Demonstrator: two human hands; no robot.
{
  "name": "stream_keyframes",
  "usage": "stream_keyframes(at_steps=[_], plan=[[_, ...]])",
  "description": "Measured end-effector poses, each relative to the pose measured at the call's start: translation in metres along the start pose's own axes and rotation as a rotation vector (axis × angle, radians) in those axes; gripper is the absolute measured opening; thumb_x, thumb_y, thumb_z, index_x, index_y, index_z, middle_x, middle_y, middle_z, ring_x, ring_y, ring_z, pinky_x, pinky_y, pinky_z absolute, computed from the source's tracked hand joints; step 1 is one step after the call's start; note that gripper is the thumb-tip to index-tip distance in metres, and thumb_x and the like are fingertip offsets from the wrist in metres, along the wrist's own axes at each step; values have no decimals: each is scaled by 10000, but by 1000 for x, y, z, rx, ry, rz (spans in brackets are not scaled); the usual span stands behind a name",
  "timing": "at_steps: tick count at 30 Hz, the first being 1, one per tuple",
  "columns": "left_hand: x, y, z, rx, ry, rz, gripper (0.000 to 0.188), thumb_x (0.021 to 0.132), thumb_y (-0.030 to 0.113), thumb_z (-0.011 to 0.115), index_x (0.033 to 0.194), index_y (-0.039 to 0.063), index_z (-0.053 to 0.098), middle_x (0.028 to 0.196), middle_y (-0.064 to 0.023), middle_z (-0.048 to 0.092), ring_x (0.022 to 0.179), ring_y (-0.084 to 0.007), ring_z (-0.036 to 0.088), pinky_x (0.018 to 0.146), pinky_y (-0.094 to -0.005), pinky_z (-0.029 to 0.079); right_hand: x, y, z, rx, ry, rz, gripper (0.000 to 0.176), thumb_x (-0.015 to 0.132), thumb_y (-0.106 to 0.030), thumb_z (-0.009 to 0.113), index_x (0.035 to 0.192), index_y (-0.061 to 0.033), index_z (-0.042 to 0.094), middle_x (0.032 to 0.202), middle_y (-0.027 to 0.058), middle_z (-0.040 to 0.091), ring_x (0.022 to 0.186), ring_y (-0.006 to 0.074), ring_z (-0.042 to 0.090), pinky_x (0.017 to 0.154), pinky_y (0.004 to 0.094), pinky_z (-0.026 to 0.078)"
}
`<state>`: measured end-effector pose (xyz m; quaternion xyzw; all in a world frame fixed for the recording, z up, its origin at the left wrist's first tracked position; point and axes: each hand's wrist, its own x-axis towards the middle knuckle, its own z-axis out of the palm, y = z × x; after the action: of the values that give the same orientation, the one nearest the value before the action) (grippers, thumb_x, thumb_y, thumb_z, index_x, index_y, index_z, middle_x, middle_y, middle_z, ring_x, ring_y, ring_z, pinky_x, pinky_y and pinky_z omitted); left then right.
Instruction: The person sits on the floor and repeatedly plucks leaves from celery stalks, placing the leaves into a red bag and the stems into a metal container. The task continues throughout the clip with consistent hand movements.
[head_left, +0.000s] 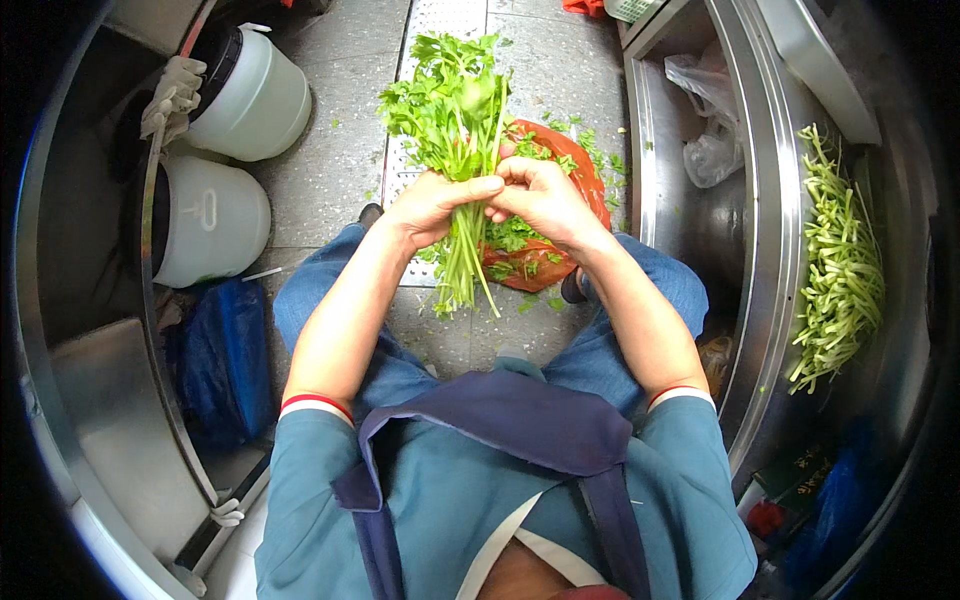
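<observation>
A bunch of leafy green celery (457, 112) is held upright between my knees, leaves at the far end and cut stems towards me. My left hand (435, 202) wraps around its stems, thumb pointing right. My right hand (540, 191) is at the right side of the bunch, thumb and fingertips pinched together on a stalk by my left thumb. Below lies a red plastic bag (589, 176) with loose green leaves on and around it. A pile of stripped green stalks (840, 270) rests on the steel counter at the right.
Two white plastic barrels (259, 97) with dark lids stand at the left, near a pair of gloves (172, 94) hung on a rail. A blue plastic bag (225, 360) lies beneath them. Clear plastic bags (709, 127) sit on the steel shelf (660, 157) at the right.
</observation>
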<state>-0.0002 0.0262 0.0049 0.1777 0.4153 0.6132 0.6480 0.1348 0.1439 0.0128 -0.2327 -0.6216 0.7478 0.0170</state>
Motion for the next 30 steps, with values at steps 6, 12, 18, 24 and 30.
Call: stream_keyframes(at_steps=[6, 12, 18, 24, 30], plan=[[3, -3, 2, -37, 94, -5, 315, 834, 154, 706, 1090, 14, 586, 918, -73, 649, 756, -166, 639, 692, -289, 545, -4, 5, -3, 58, 100, -48, 184, 865, -116, 623, 960, 42, 623, 816, 89, 669, 719, 115, 637, 680, 236, 517], [-2, 9, 13, 57, 94, -115, 288, 872, 184, 668, 1094, 15, 595, 916, -84, 663, 743, -169, 645, 682, -278, 538, -5, 13, -6, 129, 91, -54, 178, 868, -97, 628, 984, 37, 621, 835, 82, 664, 760, 120, 630, 695, 238, 508], [-5, 3, -7, 196, 101, -111, 325, 862, 208, 680, 1120, 37, 583, 892, -45, 640, 782, -141, 621, 683, -266, 517, -12, -11, -6, 155, 5, -121, 226, 871, -171, 622, 994, 19, 631, 815, 52, 652, 673, 99, 583, 652, 236, 461], [-5, -2, -4, 241, 108, -65, 296, 878, 196, 660, 1116, 33, 593, 876, -55, 653, 753, -136, 625, 662, -250, 514, 1, -3, -12, 238, 52, 94, 292, 805, -227, 683, 1018, -33, 641, 836, -3, 627, 627, 44, 462, 540, 197, 322], [-6, 1, -2, -141, 9, -130, 384, 949, 360, 531, 1146, 35, 577, 896, -103, 668, 736, -173, 653, 651, -271, 551, 0, -6, -9, 566, 6, -77, 165, 854, -125, 636, 999, -48, 652, 836, 4, 642, 618, 58, 494, 566, 203, 375]])
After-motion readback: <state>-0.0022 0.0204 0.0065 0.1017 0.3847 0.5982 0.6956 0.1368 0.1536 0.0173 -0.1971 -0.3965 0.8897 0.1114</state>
